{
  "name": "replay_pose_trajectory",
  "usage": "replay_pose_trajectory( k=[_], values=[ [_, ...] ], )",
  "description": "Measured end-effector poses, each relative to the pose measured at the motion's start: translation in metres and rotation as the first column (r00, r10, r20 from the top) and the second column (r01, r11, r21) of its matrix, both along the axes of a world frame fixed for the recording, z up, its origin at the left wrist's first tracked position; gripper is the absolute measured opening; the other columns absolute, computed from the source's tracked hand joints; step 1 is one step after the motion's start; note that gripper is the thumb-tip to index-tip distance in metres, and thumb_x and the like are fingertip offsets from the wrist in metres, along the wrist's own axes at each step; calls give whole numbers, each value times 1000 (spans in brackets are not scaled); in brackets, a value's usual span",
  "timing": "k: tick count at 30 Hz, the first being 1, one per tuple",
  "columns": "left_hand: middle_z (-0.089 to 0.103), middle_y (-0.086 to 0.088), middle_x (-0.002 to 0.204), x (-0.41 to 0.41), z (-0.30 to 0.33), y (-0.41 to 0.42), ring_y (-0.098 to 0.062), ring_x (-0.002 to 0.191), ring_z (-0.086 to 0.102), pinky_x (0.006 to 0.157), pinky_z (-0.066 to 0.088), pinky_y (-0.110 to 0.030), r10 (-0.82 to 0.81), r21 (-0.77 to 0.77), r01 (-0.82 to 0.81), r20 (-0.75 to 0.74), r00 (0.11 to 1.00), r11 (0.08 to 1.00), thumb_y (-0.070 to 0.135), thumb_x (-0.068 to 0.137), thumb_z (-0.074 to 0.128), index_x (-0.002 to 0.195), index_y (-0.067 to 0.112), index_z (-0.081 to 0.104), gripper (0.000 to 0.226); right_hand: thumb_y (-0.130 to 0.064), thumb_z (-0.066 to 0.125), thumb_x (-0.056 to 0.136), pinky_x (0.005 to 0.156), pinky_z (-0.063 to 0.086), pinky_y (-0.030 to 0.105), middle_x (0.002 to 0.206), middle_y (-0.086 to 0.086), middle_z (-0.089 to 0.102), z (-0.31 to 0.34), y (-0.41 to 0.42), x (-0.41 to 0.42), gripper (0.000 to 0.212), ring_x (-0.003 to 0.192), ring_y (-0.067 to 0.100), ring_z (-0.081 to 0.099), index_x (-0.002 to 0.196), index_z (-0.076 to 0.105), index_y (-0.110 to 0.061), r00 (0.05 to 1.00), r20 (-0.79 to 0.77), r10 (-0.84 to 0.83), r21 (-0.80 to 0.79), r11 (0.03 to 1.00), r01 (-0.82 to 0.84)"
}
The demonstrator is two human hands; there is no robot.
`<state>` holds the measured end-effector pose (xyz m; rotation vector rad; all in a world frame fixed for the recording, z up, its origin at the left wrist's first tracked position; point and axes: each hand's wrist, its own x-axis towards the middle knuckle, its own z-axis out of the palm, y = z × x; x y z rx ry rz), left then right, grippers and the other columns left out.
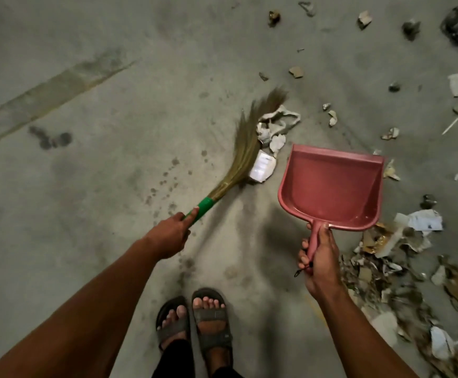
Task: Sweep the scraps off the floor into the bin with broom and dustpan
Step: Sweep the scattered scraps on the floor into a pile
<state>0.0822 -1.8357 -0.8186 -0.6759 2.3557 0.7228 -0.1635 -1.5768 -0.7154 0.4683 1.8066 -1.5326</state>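
Pink dustpan [331, 186] gripped, right hand [319, 264] | broom [238, 162] (green-handled) gripped, left hand [171, 234]

We see a dim, flat-lit scene with a greenish-grey cast. Soft shadows pool on the floor [113, 77] just below the dustpan [331, 186], implying light from above. Wide-angle distortion bends the frame's edges. The scraps [402, 282] at lower right smear with motion blur, and fine detail appears soft and noisy.
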Motion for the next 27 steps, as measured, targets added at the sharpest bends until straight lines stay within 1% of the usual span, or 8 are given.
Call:
replay_pose_trajectory(
  k=[5, 10, 13, 15, 17, 21, 24, 27],
  values=[
    [52, -12, 135, 8, 24, 41, -35, 104, 62, 83, 55, -43, -72, 46, 76, -85, 994, 996, 31, 106, 48, 170, 27, 5, 77, -53, 40, 110, 38, 28, 17, 67, -1, 44, 16, 35, 4, 37, 39, 8, 33, 113, 61, -23, 998, -1, -66, 39, 997, 66],
    [54, -11, 128, 37, 48, 39, -37, 94, 64, 76, 56, -43, 53, 34, -47, -225, 973, 998, 37, 98, 41, 170, 25, 4, 81, -53, 39, 110, 38, 28, 18, 67, -2, 43, 35, 66, 9, 35, 40, 8, 32, 106, 61, -26, 991, -21, -134, 51, 990, 134],
    [57, -15, 125, 45, 51, 24, -37, 93, 64, 79, 57, -43, 97, 5, -100, -264, 960, 995, 40, 99, 39, 170, 24, 5, 80, -49, 38, 111, 38, 27, 17, 70, 0, 43, 38, 80, 12, 31, 38, 8, 31, 108, 59, -26, 981, -33, -191, 64, 979, 193],
    [57, -17, 126, 38, 49, 16, -38, 94, 64, 81, 55, -43, 136, -29, -147, -230, 964, 989, 38, 103, 41, 170, 21, 3, 79, -47, 39, 111, 38, 27, 18, 70, 0, 44, 38, 87, 14, 30, 38, 8, 32, 106, 59, -26, 973, -43, -227, 74, 970, 230],
    [56, -20, 130, 19, 43, 17, -39, 101, 63, 86, 52, -43, 179, -63, -189, -129, 975, 980, 34, 107, 46, 170, 19, 2, 78, -46, 41, 111, 38, 27, 18, 69, 0, 45, 36, 94, 16, 30, 38, 9, 32, 100, 60, -26, 964, -62, -259, 65, 963, 263],
    [58, -25, 135, -25, 26, 51, -39, 113, 62, 96, 51, -44, 127, -40, -125, 51, 991, 991, 34, 108, 45, 169, 14, 2, 77, -48, 45, 109, 39, 28, 17, 65, -2, 48, 31, 107, 22, 30, 37, 9, 32, 95, 58, -25, 951, -89, -297, 37, 953, 301],
    [58, -23, 136, -49, 19, 106, -39, 116, 61, 98, 50, -44, 34, 49, -37, 64, 997, 998, 32, 108, 45, 169, 15, 1, 77, -49, 48, 108, 39, 28, 17, 64, -1, 49, 27, 122, 25, 30, 37, 10, 32, 95, 57, -24, 941, -93, -325, 24, 944, 329],
    [58, -22, 135, -69, 28, 157, -38, 115, 61, 96, 50, -44, -101, 137, 100, 6, 995, 986, 30, 107, 45, 169, 16, 2, 76, -48, 49, 108, 38, 28, 17, 64, 0, 48, 29, 140, 28, 29, 37, 10, 31, 98, 57, -22, 929, -96, -358, 17, 932, 362]
  ],
)
